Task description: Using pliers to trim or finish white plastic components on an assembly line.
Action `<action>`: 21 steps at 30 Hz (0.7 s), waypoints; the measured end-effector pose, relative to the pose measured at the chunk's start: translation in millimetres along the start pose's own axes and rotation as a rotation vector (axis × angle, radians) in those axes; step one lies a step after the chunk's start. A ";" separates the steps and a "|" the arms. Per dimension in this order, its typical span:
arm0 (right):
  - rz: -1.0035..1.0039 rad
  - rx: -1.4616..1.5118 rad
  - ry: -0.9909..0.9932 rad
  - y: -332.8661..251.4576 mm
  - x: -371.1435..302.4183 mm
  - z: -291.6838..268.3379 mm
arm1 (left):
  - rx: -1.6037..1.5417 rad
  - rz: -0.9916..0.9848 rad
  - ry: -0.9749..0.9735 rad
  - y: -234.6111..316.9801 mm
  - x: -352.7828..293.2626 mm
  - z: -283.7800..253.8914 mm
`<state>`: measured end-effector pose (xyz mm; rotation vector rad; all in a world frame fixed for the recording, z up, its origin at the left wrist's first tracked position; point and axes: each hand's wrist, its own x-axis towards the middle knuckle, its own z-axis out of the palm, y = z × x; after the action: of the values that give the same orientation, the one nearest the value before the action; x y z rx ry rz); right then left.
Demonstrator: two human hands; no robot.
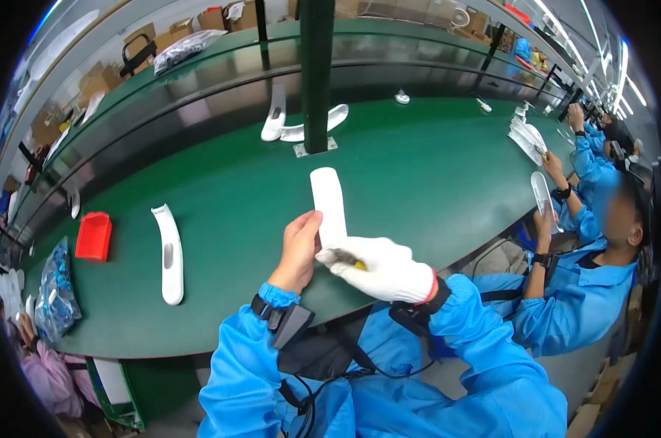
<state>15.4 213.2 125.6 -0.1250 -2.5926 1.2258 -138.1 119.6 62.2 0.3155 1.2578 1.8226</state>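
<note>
My bare left hand [299, 244] is closed on the left edge of a long, curved white plastic shell [328, 201], held tilted up above the green table. Against the shell's lower end is my right hand [381, 269], in a white knitted glove with dirty grey fingertips. Its fingers are curled round a small object with a yellow part [360, 265], mostly hidden by the glove, so its kind cannot be made out. Left of my hands, a similar white shell [171, 266] with an oval recess lies on the table.
A red bin [94, 236] and a clear bag of parts [57, 296] sit at the left. Behind a green post [316, 80] lie two more white shells [274, 120]. At the right, a co-worker in blue [575, 292] holds a white shell [542, 193] near the table edge.
</note>
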 end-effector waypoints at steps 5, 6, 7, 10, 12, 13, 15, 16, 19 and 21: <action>0.223 0.652 0.243 -4.8 -5.8 -28.0 | -0.063 -0.082 -0.037 -1.7 -67.5 -21.3; 0.233 0.740 0.288 4.9 -3.9 -27.5 | -0.081 -0.058 -0.024 -6.4 -87.7 -23.8; 0.244 0.827 0.336 11.5 -1.4 -24.5 | -0.099 -0.036 -0.013 -13.7 -107.8 -24.1; 0.285 0.880 0.356 21.2 0.9 -5.1 | -0.141 -0.023 -0.047 -32.8 -163.8 -17.2; 0.266 0.932 0.355 25.9 -4.2 3.9 | -0.210 -0.045 -0.098 -47.2 -189.8 -14.1; 0.256 0.957 0.355 28.3 -6.4 7.5 | -0.260 -0.068 -0.136 -53.9 -197.4 -13.3; 0.264 0.938 0.323 23.7 -9.4 10.3 | -0.270 -0.148 -0.211 -70.9 -200.1 -17.4; 0.268 0.911 0.288 24.4 -8.3 9.9 | -0.301 -0.185 -0.262 -81.2 -196.5 -21.3; 0.297 0.820 0.228 21.7 -0.4 8.9 | -0.420 -0.228 -0.349 -88.1 -173.9 -18.8; 0.319 0.852 0.214 21.7 1.3 14.5 | -0.507 -0.245 -0.363 -91.2 -160.6 -14.1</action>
<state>9.3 216.4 100.4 -0.4677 -1.7221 2.1694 -6.2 -3.1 19.2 0.1858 0.5345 1.7064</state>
